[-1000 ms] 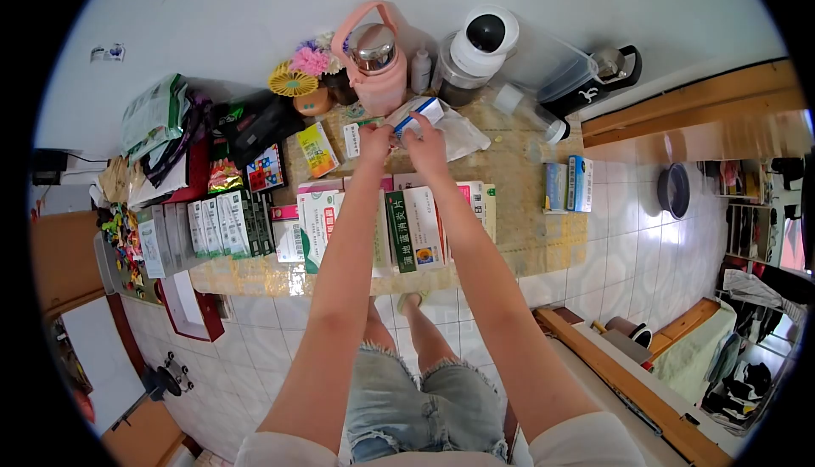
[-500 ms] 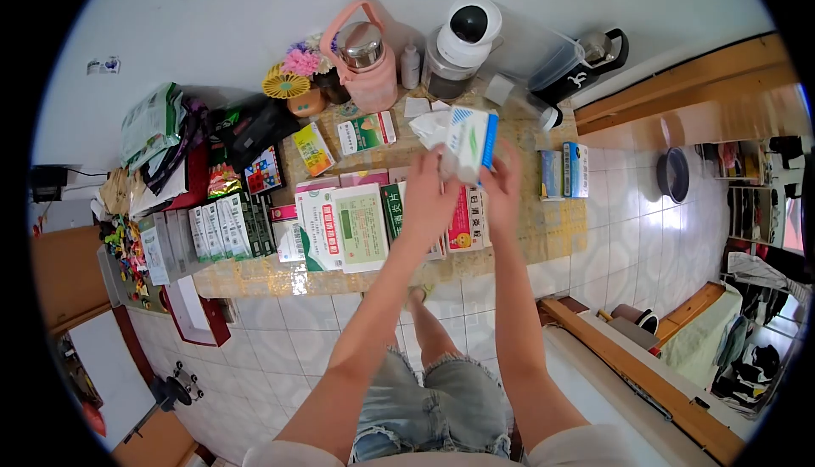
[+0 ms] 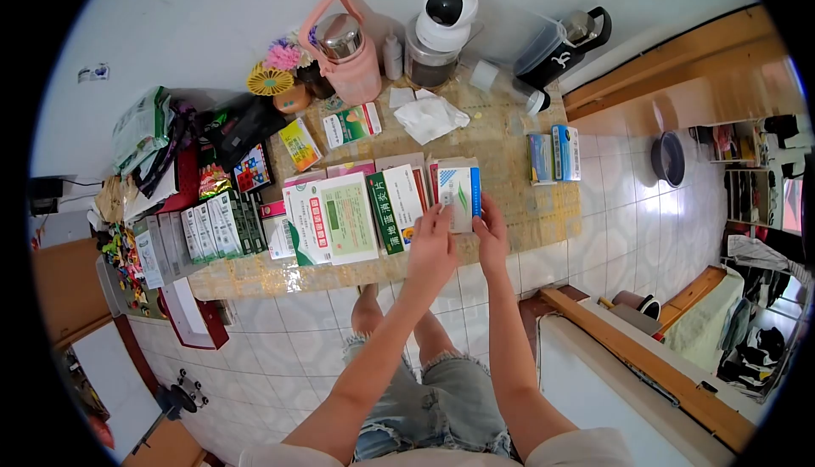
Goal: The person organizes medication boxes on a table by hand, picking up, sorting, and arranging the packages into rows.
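A white medicine box with a blue side (image 3: pixel 459 193) stands at the right end of a row of medicine boxes, held from both sides. My left hand (image 3: pixel 431 250) closes on its lower left edge, fingertips on the front. At its right edge, my right hand (image 3: pixel 491 233) grips the blue side with thumb and fingers. Just left of it are a white box (image 3: pixel 402 191) and a green box (image 3: pixel 385 210) with white characters. Further along the row stands a larger white and green box (image 3: pixel 342 221). The boxes behind the held one are mostly covered.
Two blue boxes (image 3: pixel 566 153) lie near the table's right edge. Crumpled tissue (image 3: pixel 431 119), a pink bottle (image 3: pixel 350 72), a white camera (image 3: pixel 446 17) and a black bottle (image 3: pixel 556 64) stand or lie toward the wall. Bags (image 3: pixel 246 132) and grey-white boxes (image 3: pixel 212 229) crowd the left side.
Both hands have brought the white and blue box down and toward me, from above the tissue to the row's right end. The view has shifted slightly.
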Available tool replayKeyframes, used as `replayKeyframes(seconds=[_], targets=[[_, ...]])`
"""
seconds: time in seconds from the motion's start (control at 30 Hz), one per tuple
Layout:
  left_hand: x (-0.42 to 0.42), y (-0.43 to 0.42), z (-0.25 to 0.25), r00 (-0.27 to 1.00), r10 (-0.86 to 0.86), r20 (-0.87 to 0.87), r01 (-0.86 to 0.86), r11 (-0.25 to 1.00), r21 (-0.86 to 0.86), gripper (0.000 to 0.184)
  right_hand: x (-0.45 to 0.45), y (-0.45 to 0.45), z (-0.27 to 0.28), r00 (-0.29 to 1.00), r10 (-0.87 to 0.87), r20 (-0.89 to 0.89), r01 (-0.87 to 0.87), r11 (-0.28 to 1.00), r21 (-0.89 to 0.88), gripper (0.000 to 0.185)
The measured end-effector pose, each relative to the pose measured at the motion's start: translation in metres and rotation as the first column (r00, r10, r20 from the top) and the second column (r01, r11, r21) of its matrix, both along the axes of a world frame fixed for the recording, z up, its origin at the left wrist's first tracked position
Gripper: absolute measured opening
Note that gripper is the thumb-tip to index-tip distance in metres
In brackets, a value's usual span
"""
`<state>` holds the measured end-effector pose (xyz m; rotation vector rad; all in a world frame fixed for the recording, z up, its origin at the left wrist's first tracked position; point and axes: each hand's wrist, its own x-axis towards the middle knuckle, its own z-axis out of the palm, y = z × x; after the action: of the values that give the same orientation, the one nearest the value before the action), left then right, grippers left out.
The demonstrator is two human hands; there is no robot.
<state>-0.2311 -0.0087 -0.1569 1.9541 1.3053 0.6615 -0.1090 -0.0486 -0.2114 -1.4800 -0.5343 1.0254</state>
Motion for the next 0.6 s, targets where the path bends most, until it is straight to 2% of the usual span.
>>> replayKeyframes(seconds=[0.07, 0.17, 0.27, 0.37, 0.47, 0.6], targets=[[-0.007, 0.008, -0.003, 1.000, 0.021, 0.002, -0.021, 0.996, 0.081, 0.042, -0.002, -0.002, 0.002, 0.999, 0.029, 0.034, -0.029, 0.999, 0.016, 0.047], [-0.016, 0.018, 0.004, 0.997, 0.076, -0.018, -0.074, 0.993, 0.094, 0.042, -0.006, -0.004, 0.009, 0.982, 0.092, 0.165, -0.081, 0.994, -0.070, 0.046], [-0.021, 0.020, 0.001, 1.000, 0.028, 0.004, -0.029, 0.996, 0.081, 0.044, -0.008, -0.007, -0.002, 0.914, 0.135, 0.384, -0.122, 0.991, -0.058, 0.045], [-0.026, 0.018, -0.003, 0.998, -0.016, 0.066, 0.016, 1.000, 0.004, 0.046, -0.012, -0.008, -0.004, 0.857, 0.146, 0.494, -0.136, 0.989, -0.056, 0.047], [-0.029, 0.016, -0.004, 0.992, -0.049, 0.116, 0.051, 0.999, -0.018, 0.046, -0.020, -0.005, 0.003, 0.808, 0.181, 0.561, -0.124, 0.983, -0.139, 0.048], [-0.030, 0.016, -0.006, 0.987, -0.076, 0.143, 0.079, 0.997, -0.017, 0.044, -0.026, -0.005, 0.001, 0.769, 0.175, 0.615, -0.113, 0.984, -0.139, 0.050]])
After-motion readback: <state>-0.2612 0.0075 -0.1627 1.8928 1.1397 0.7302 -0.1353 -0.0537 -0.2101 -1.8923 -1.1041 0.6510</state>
